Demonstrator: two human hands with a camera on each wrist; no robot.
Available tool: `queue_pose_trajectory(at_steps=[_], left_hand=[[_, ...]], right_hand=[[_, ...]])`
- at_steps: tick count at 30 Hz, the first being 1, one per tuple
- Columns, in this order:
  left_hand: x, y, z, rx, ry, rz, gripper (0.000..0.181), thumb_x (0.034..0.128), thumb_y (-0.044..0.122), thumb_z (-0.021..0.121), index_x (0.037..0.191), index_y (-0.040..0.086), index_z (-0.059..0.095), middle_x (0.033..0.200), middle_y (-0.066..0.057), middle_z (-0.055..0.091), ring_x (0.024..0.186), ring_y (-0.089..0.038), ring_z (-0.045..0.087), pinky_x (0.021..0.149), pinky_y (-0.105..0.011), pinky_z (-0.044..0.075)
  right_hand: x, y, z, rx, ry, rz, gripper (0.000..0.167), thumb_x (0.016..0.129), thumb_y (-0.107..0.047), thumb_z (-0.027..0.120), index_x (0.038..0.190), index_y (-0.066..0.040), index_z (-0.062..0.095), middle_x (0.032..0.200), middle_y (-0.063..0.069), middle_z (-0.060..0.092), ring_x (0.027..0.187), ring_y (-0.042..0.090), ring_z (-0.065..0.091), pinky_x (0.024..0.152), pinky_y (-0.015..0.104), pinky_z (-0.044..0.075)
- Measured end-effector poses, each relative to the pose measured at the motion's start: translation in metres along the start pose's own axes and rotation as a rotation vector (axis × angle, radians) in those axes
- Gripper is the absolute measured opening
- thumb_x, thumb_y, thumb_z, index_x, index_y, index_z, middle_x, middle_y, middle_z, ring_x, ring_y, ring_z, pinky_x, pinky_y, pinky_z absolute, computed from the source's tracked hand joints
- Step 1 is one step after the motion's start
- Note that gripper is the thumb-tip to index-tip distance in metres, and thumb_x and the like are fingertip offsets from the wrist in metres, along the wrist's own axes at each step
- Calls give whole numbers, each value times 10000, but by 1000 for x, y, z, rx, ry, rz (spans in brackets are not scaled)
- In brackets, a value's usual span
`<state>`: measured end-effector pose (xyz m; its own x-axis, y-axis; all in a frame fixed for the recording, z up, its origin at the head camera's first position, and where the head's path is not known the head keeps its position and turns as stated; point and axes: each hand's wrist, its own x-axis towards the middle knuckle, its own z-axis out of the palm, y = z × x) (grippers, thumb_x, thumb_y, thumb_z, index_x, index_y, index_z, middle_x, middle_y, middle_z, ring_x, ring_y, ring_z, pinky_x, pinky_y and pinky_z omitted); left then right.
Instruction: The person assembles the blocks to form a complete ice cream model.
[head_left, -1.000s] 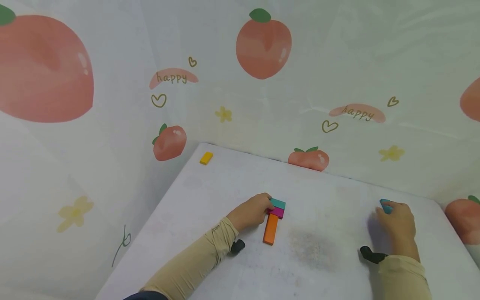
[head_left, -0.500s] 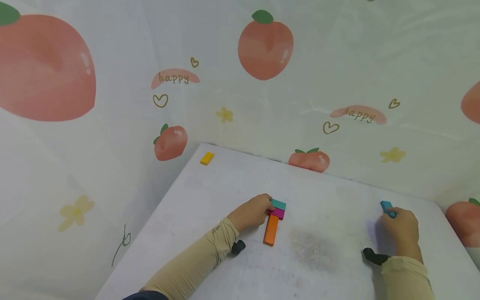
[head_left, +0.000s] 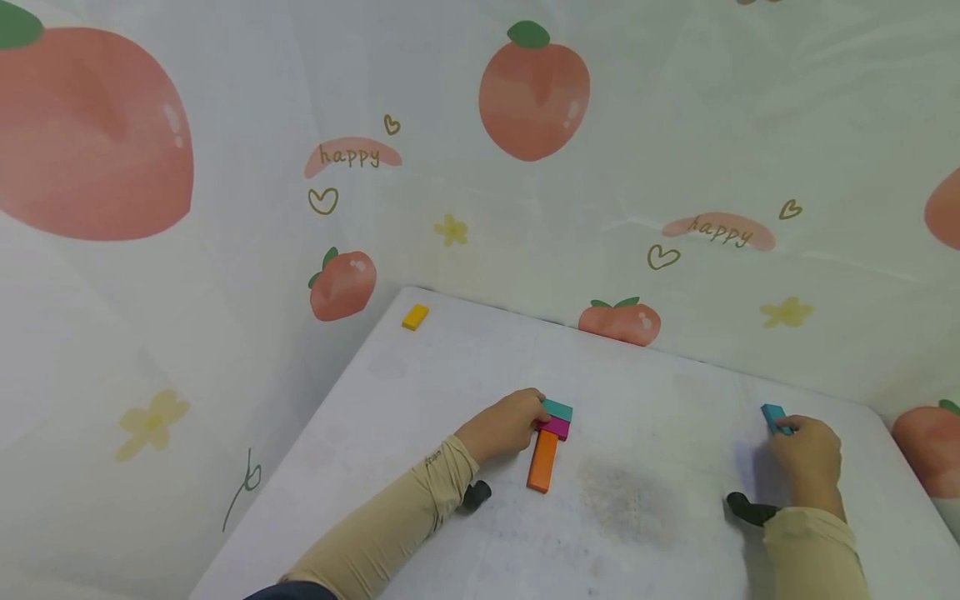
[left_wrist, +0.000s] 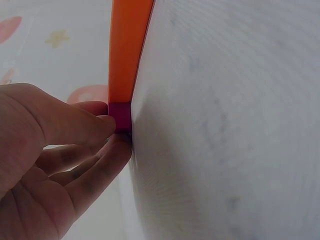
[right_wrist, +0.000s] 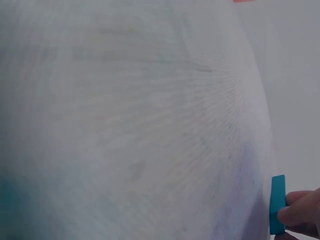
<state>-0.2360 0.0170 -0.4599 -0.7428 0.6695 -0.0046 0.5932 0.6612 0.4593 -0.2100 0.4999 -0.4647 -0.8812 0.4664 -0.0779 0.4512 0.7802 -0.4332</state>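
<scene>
In the head view my left hand is at the left ends of a teal block and a magenta block, which lie side by side. In the left wrist view the thumb touches the magenta block's end, and the other fingers curl along its far side. An orange block meets the magenta one at right angles, forming a T. Far to the right, my right hand pinches one end of a blue block; the right wrist view shows thumb and fingers on this block.
A yellow block lies near the back left corner of the white table. Black wrist straps stick out beside the sleeves. A peach-printed curtain stands behind the table's back edge.
My right hand has shifted slightly back and to the right, showing more of the blue block. The left hand and the T of blocks have stayed in place.
</scene>
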Motion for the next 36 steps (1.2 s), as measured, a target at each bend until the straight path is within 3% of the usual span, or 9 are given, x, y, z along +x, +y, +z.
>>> queue_pose_trajectory(at_steps=[18,28,36], left_hand=[[1,0,1,-13,-6,-12,252,1014,19,676,1230,59,798,1242,-68,713,1190,-171,672,1095,-275,539],[-1,0,0,-12,-7,-7,244,1010,13,680,1215,61,803,1222,-67,716,1182,-173,667,1098,-286,540],[-1,0,0,-10,-4,-8,247,1009,18,681,1220,63,800,1241,-69,716,1215,-180,665,1108,-291,534]], right_hand=[[-4,-8,-4,21,-45,24,550,864,-81,550,1379,111,575,1440,474,436,1279,661,435,1034,733,426],[-9,-17,1,22,-16,-37,525,837,-66,561,1327,113,620,1394,451,507,1188,621,522,918,667,490],[-11,-27,7,25,-11,-76,520,820,-58,572,1305,118,644,1392,458,517,1212,626,526,966,695,483]])
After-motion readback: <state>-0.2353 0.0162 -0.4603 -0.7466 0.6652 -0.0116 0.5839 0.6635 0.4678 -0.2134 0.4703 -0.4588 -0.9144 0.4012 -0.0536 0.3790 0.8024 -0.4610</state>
